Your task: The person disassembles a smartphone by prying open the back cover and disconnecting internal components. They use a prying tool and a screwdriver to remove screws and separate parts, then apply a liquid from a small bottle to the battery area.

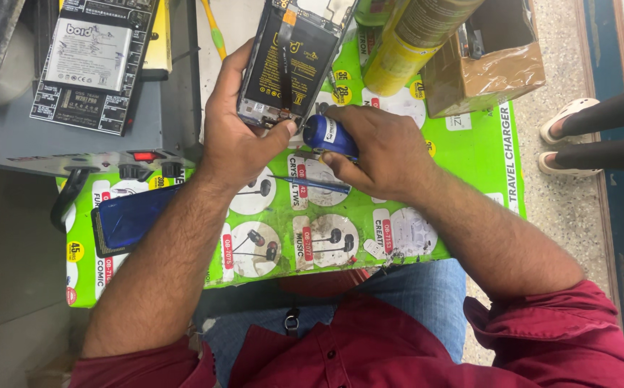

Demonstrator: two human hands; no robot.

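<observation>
Gripping an opened phone (292,61) along its left edge, the left hand (236,136) has its fingers wrapped behind the body and its thumb laid across the near end, tilting the exposed interior toward the camera; the black battery fills most of the shell, and a narrow flex strip runs down its centre. The right hand (380,151) is closed around a blue-handled screwdriver (330,135), fingers curled over the grip, with the tip set at the near end of the phone beside the left thumb; the tip itself is too small to make out. Judged from this, 1 step is in hand: working a fastener or connector at the phone's near end, and the next move calls for a steady, square hold on the driver while the left hand keeps the shell from twisting. Beneath both hands lies a green printed mat (463,144) on the person's lap, with thin tweezers (308,183) resting near the right wrist. On the near left, a dark blue phone back cover (129,219) lies on the mat. Far left, a grey bench unit (75,144) carries a flat battery pack (89,54). Far right stand a yellow-green spray can (405,47) and a brown cardboard box (495,61).
</observation>
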